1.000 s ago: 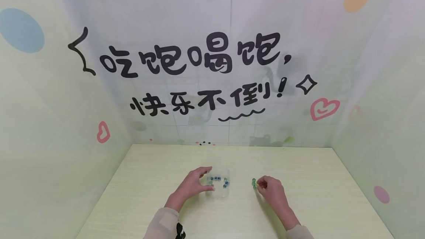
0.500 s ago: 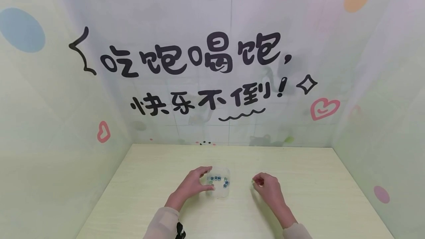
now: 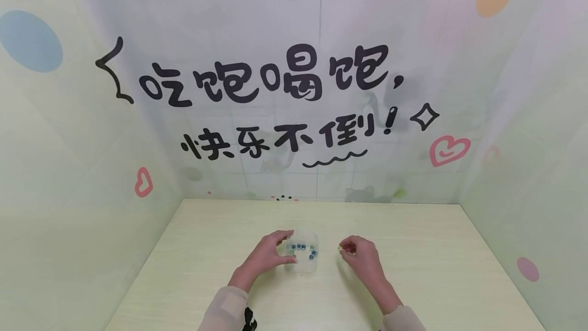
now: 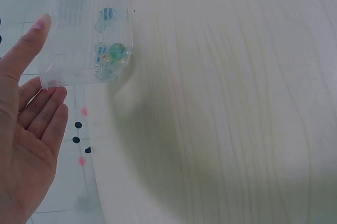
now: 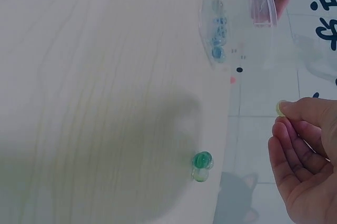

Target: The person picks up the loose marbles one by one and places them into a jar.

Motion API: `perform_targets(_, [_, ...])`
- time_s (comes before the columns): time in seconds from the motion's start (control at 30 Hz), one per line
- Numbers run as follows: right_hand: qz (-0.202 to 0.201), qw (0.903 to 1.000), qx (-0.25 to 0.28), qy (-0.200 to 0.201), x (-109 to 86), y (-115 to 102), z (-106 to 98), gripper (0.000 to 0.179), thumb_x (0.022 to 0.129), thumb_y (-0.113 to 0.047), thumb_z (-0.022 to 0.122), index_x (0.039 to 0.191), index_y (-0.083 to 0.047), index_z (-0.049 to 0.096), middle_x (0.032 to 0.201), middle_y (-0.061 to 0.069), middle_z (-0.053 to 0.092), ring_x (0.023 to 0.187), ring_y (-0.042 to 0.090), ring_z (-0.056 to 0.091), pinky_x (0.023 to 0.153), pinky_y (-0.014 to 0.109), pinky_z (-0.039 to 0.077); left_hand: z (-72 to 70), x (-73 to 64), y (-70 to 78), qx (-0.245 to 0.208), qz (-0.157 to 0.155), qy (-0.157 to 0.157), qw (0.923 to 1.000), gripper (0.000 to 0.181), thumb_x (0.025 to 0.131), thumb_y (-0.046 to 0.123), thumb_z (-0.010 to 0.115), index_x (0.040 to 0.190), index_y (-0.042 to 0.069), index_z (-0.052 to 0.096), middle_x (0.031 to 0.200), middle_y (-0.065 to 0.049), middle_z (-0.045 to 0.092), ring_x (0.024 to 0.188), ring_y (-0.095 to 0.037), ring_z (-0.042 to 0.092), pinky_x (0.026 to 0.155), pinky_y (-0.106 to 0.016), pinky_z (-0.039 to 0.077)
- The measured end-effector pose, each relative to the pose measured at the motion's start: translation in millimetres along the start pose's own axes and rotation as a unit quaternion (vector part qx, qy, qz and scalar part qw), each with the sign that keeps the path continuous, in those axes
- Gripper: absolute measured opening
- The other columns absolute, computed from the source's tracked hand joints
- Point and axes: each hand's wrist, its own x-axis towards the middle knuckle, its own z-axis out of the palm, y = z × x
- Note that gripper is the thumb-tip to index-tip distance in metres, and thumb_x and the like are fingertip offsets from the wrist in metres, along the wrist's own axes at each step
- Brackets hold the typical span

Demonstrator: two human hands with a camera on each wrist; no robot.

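Observation:
A clear plastic box [image 3: 305,265] stands on the table, with blue and green glass marbles [image 4: 117,51] on its floor. My left hand [image 3: 268,254] holds the box by its left side, thumb at the near wall and fingers at the far one. Right of the box, my right hand [image 3: 365,258] pinches a yellow-green marble [image 5: 280,109] between thumb and fingers, above the table. In the right wrist view a few green marbles [image 5: 201,161] lie close together on the table; the right hand hides them in the head view.
The pale wood-grain table [image 3: 413,234] meets a printed backdrop [image 3: 257,178] with black lettering at its far edge. Printed side walls [image 3: 519,193] flank it on both sides.
My right hand has picked up the yellow-green marble from the green group and moved left with it, towards the box. The left hand and box have stayed still.

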Motion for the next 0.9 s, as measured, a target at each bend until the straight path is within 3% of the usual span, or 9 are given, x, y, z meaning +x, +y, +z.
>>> perform_targets(0.9, [-0.042, 0.9982, 0.011, -0.041, -1.5, -35.7, 23.6, 0.012, 0.081, 0.0, 0.077, 0.088, -0.009, 0.073, 0.082, 0.0, 0.071, 0.075, 0.008, 0.063, 0.061, 0.016, 0.054, 1.2, 0.6, -2.7, 0.002, 0.009, 0.001, 1.0, 0.076, 0.08, 0.028, 0.085, 0.144, 0.004, 0.051, 0.145, -0.019, 0.054, 0.13, -0.041, 0.054, 0.108, -0.051, 0.05])
